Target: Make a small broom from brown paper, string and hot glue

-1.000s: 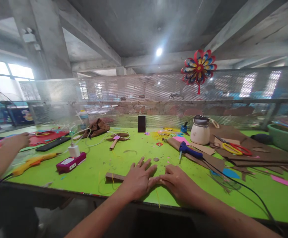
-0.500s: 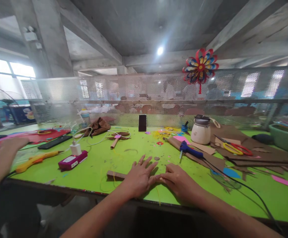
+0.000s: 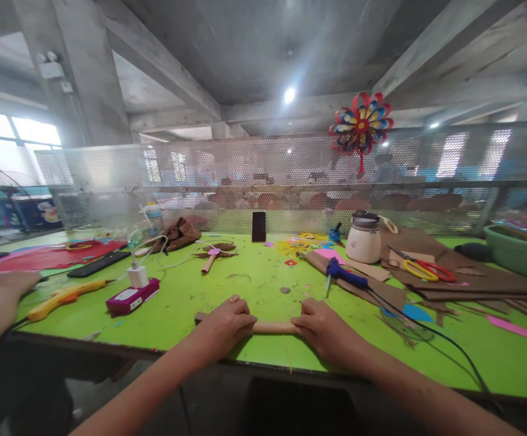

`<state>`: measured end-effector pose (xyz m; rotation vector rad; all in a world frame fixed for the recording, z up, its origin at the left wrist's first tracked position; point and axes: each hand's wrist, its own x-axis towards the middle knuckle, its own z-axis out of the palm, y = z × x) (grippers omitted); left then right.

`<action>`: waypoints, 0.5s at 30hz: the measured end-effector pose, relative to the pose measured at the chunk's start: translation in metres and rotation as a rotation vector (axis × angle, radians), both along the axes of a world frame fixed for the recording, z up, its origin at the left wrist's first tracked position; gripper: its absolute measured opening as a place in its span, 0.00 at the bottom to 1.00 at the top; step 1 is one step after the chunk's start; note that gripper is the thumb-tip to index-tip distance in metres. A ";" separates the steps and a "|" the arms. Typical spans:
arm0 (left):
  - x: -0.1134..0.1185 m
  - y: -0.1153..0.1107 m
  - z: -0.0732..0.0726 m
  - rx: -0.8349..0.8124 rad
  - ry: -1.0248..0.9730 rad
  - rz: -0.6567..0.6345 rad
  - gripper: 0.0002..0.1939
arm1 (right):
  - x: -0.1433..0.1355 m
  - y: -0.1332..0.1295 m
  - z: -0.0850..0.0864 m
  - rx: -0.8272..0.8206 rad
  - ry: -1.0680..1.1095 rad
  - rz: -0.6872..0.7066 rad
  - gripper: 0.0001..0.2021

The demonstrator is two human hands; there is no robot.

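Observation:
A narrow brown paper roll lies crosswise near the table's front edge. My left hand is closed on its left part, and a stub of the roll sticks out beyond that hand. At the right end, the bent fingers of my right hand grip it. From under the roll a thin yellow thread runs down to the table edge. Farther back lies a brown paper flower shape with a pink centre and a rolled stem.
On the right are a blue glue gun, a white jar, scissors and brown paper sheets. To the left, a yellow glue gun and a purple power strip lie near a co-worker's hand.
My left hand has gone from spread flat over the roll to closed on it, moving left. More of the roll shows between my hands. The co-worker's hand has shifted left.

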<state>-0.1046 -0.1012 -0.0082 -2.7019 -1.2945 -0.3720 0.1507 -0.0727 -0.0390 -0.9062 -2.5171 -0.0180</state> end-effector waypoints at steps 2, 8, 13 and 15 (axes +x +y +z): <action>-0.001 0.001 0.001 -0.049 -0.013 0.002 0.14 | 0.001 0.000 0.000 -0.008 0.004 -0.002 0.16; -0.002 0.002 -0.001 -0.107 -0.055 0.023 0.14 | 0.001 0.002 -0.002 0.009 0.002 0.013 0.16; 0.001 0.000 0.005 -0.149 -0.030 0.031 0.14 | 0.002 0.003 0.001 0.024 -0.038 0.017 0.17; 0.001 0.000 0.010 -0.182 -0.006 0.038 0.15 | 0.003 0.003 0.002 0.025 -0.046 0.017 0.17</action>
